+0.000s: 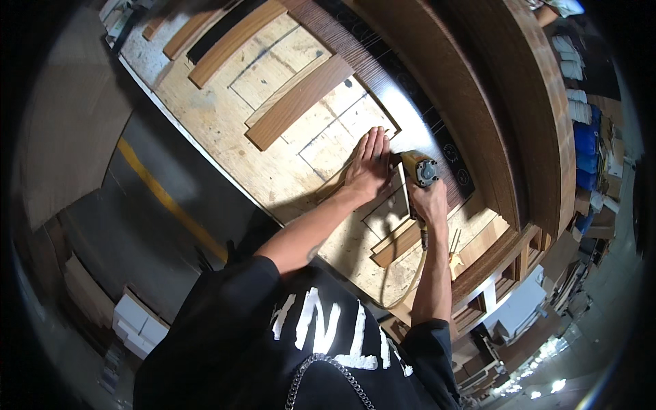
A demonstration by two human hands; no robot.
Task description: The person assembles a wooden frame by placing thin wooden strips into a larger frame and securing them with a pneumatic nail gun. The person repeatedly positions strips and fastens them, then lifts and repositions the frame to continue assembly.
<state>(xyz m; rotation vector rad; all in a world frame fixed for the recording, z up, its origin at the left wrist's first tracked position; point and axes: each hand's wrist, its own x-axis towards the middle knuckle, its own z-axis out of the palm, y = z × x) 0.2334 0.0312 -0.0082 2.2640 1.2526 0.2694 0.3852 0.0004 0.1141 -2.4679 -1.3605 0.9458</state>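
Observation:
My right hand (429, 202) is wrapped round the handle of a yellow and black nail gun (412, 164), its body standing beside my left hand. My left hand (369, 171) lies flat with its fingers stretched out, at the edge of a dark brown wood panel (388, 90). What lies under that palm is hidden. A brown wood strip (299, 102) reaches from the panel across the pale plywood bench top (225, 119), left of my hands. A shorter wood strip (396, 247) lies below the nail gun. The nail gun's nose is hidden from view.
More wood strips (236, 41) lie at the far left of the bench. A tall curved brown wood piece (471, 75) rises along the right. A yellow hose (413, 281) runs below the nail gun. Floor with a yellow line (167, 195) shows at left; stacked boards (526, 342) stand at lower right.

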